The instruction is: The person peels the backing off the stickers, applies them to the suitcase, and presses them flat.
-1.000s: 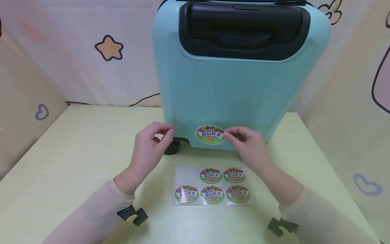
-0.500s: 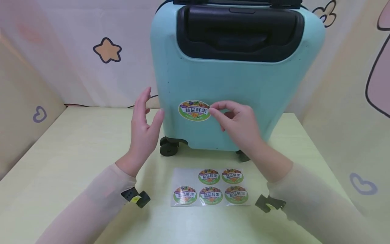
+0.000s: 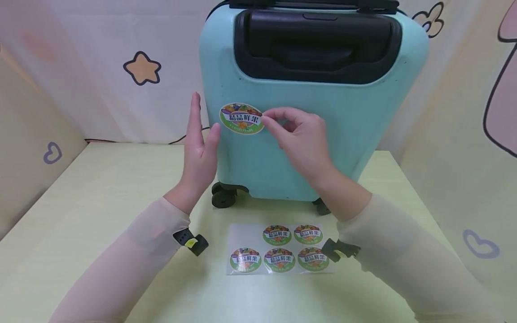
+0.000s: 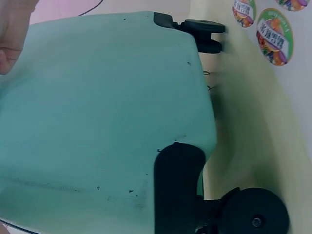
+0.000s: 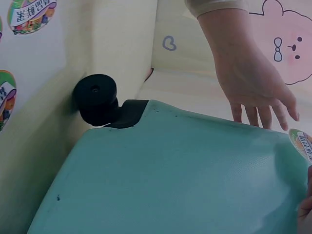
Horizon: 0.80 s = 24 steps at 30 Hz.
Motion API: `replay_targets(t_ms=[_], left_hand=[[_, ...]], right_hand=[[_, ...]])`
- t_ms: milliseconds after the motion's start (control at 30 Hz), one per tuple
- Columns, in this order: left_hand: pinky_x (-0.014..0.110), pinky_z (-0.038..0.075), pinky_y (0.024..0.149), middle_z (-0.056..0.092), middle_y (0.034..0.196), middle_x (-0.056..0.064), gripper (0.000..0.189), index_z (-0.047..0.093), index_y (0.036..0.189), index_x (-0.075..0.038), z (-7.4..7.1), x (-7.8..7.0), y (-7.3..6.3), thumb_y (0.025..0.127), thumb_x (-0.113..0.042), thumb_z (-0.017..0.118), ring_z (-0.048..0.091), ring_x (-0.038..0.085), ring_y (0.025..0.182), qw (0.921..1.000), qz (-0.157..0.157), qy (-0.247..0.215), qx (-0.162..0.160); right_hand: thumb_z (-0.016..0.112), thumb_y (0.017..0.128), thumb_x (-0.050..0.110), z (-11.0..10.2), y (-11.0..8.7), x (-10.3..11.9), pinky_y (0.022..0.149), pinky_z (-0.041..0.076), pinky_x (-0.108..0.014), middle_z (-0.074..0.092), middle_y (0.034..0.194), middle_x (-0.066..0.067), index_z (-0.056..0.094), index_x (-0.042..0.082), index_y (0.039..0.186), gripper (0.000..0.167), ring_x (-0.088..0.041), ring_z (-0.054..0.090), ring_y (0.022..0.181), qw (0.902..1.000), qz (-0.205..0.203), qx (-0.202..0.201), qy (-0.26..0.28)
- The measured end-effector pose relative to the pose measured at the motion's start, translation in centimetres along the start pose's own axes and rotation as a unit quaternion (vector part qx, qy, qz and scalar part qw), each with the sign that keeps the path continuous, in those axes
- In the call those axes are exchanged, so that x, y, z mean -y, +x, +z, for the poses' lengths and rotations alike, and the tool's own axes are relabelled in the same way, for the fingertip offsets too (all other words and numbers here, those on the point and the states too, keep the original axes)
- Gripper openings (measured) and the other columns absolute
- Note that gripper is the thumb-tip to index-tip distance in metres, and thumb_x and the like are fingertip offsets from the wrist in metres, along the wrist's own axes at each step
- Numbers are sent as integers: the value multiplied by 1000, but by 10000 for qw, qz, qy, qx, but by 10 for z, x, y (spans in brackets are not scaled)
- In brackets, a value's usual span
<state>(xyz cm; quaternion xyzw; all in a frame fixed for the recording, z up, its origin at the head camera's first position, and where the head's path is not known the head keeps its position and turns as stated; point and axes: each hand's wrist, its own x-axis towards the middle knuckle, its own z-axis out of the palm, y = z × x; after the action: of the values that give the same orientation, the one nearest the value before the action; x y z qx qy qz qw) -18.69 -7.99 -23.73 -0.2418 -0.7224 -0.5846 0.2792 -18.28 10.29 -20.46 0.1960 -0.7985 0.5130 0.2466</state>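
My right hand pinches the right edge of an oval fruit sticker between thumb and forefinger. The sticker is held in front of the left part of a light-blue suitcase; whether it touches the shell I cannot tell. My left hand is at the suitcase's left edge, fingers straight and thumb apart. In the right wrist view the left hand has its fingertips by the suitcase's side, and the sticker shows at the frame edge. Only part of the right hand appears in the left wrist view.
A sheet of stickers lies on the pale table before the suitcase, one spot bare and several fruit stickers on it. Black wheels support the suitcase. A patterned cloth hangs behind.
The right hand has carried the sticker up and left across the suitcase front. The left hand has gone from curled fingers to straight ones and risen along the suitcase's left edge.
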Motion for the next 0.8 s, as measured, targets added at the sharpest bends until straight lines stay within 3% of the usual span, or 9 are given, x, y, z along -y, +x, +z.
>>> replay_targets(t_ms=[133,400,533,633,800], left_hand=[[35,16,111,8,154,15,94,5,147,3,4,2,7,90,-64,36,9,11,140,9998,57,-182,-10],[30,18,110,8,155,10,104,1,148,1,9,3,18,83,-73,34,9,8,140,9990,-162,-407,-55],[28,21,109,17,153,9,71,3,148,1,11,2,21,100,-42,33,17,7,137,9991,-223,-362,-61],[28,27,106,29,148,11,55,7,148,-1,11,1,23,102,-14,33,28,8,133,9992,-287,-247,-146],[26,30,104,37,142,12,52,14,148,-1,12,2,24,101,-10,35,36,9,128,9990,-265,-188,-299]], right_hand=[[69,85,20,4,4,3,48,36,-23,68,82,-4,72,4,98,21,-17,46,52,9998,-166,-85,-27],[69,85,17,7,8,7,49,35,-23,69,86,-4,72,2,97,20,-14,47,54,9989,-322,-259,-231],[70,84,18,8,8,9,51,37,-23,70,87,-4,72,2,97,21,-14,47,55,9976,-393,-326,-469],[70,84,18,10,9,10,54,40,-22,70,90,-5,72,2,97,20,-13,48,56,9944,-632,-400,-750],[70,85,17,10,9,12,57,42,-22,70,92,-6,72,1,96,20,-13,50,58,9887,-899,-502,-1090]])
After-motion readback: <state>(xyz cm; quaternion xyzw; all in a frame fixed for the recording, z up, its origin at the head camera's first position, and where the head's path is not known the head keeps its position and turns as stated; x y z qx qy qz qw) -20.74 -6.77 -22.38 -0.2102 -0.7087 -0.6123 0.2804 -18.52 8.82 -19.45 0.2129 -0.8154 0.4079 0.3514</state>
